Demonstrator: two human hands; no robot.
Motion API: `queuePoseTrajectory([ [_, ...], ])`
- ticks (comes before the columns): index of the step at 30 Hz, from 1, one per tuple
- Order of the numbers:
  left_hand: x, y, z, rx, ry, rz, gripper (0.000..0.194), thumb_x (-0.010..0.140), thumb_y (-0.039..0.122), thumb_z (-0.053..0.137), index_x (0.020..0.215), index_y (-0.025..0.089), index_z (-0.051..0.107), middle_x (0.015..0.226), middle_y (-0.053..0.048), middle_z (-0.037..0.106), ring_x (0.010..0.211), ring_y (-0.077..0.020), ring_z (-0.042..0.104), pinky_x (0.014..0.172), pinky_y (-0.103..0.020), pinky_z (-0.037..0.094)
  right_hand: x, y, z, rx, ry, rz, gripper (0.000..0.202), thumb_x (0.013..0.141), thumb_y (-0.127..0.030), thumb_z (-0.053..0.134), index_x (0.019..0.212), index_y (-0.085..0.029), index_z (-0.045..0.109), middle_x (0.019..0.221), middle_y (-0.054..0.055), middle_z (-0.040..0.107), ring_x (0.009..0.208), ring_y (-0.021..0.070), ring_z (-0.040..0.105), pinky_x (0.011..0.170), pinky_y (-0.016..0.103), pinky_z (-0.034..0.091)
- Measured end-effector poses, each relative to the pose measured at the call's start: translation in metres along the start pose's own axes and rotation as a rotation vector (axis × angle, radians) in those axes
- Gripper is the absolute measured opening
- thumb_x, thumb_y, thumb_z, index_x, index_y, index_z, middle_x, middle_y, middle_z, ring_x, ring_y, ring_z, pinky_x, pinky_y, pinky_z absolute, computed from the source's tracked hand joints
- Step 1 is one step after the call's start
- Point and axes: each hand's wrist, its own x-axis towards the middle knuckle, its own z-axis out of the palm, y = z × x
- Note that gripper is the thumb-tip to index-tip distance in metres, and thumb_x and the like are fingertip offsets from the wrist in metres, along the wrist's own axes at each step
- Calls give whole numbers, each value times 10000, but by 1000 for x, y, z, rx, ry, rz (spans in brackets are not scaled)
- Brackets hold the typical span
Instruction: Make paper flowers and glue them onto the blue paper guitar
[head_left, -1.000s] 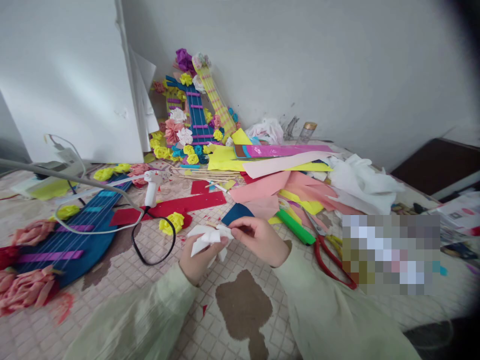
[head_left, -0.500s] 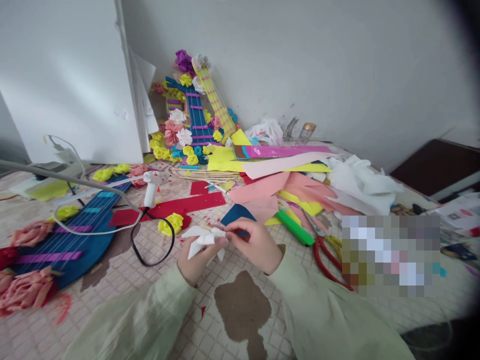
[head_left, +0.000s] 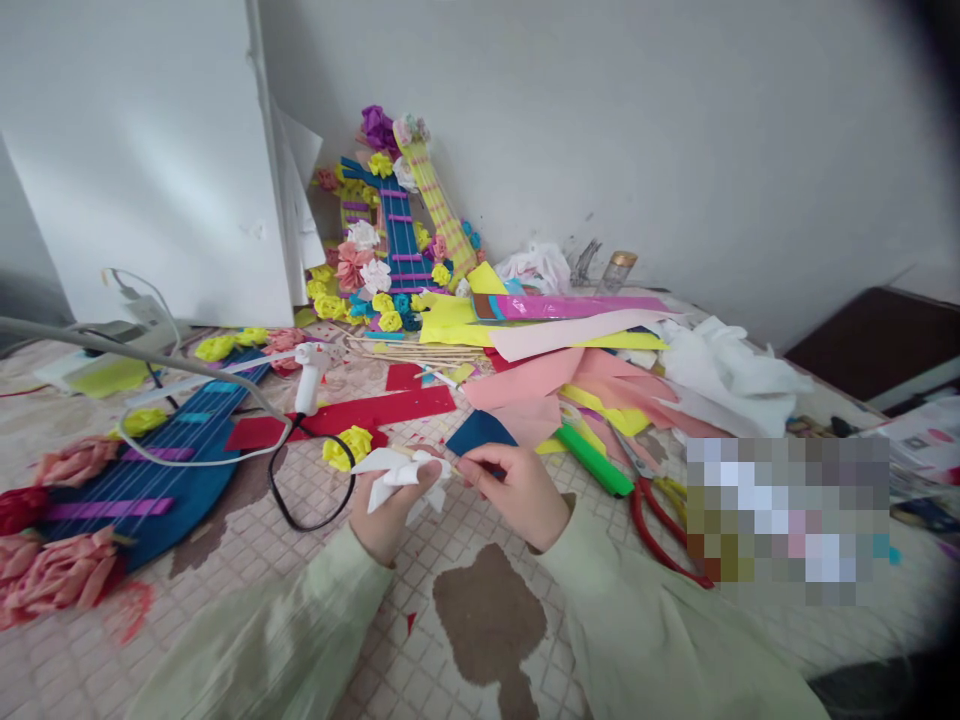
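My left hand (head_left: 388,510) is closed around folded white crepe paper (head_left: 397,476), its loose ends sticking out to the left and below. Close by on the right, my right hand (head_left: 517,490) pinches a thin wooden stick (head_left: 456,469) that runs into the white paper; most of its length is hidden. Just behind the right hand lies a dark blue paper piece (head_left: 480,430). A yellow paper flower (head_left: 346,449) rests on the table beyond my left hand.
A white glue gun (head_left: 307,375) with a looping black cord stands left of centre. A blue paper guitar (head_left: 180,460) lies at left. Red-handled scissors (head_left: 660,530), a green roll (head_left: 596,460) and coloured paper strips (head_left: 525,380) are at right. Decorated guitars (head_left: 401,235) lean on the wall.
My right hand has shifted slightly right, and a short pale length of stick shows between the hands. The white paper stays in my left hand. The whole view has shifted a little.
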Motion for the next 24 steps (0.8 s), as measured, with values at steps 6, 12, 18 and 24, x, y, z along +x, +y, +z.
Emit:
queuePoseTrajectory([
  [6, 0, -4, -3, -89, -40, -24, 138, 682, 306, 580, 736, 178, 582, 697, -5, 569, 711, -170, 539, 664, -261, 408, -4, -2, 3, -97, 67, -121, 181, 773, -210, 460, 702, -152, 615, 622, 15, 562, 547, 99, 477, 514, 209, 360],
  [12, 2, -6, -3, -174, -58, -48, 110, 670, 278, 590, 734, 189, 588, 671, 1, 577, 665, -171, 544, 632, -268, 417, -4, -2, 5, -134, 97, -176, 171, 784, -203, 447, 723, -157, 600, 635, 17, 554, 584, 110, 484, 545, 215, 368],
  [18, 3, -2, -3, -123, -45, -43, 153, 659, 278, 605, 786, 194, 610, 805, -18, 621, 792, -183, 554, 723, -263, 406, -3, -1, 5, -96, 110, -175, 175, 791, -209, 436, 712, -160, 585, 642, 13, 552, 586, 107, 483, 555, 217, 373],
  [24, 1, -7, -5, -181, -54, -86, 180, 620, 295, 634, 718, 145, 623, 785, -50, 636, 810, -215, 561, 735, -291, 411, -2, -2, 0, -67, 123, -164, 173, 790, -211, 438, 700, -155, 575, 658, 18, 557, 610, 110, 495, 571, 223, 377],
])
